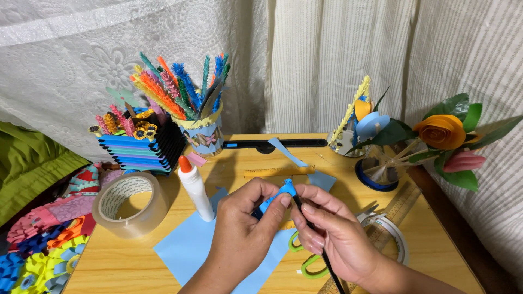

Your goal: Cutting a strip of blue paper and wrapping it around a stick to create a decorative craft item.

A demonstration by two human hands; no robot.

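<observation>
Blue paper strip [277, 197] sits pinched between your two hands, right at the middle of the bench [436, 245] and close in front of you. Your left hand [243, 228] closes thumb and forefinger on its lower, rolled part, while your right hand [332, 231] pinches a thin black stick [318, 239] just beside the strip's upper tip. The stick's long axis runs from that tip down and to the right, toward your right wrist; the strip slants the other way, down to the left. Both hands touch the work, the left holding more of the paper. Under them lie a light blue sheet [190, 245] and green-handled scissors [308, 264]; the glue bottle [195, 188] stands upright just left of your left hand.
</observation>
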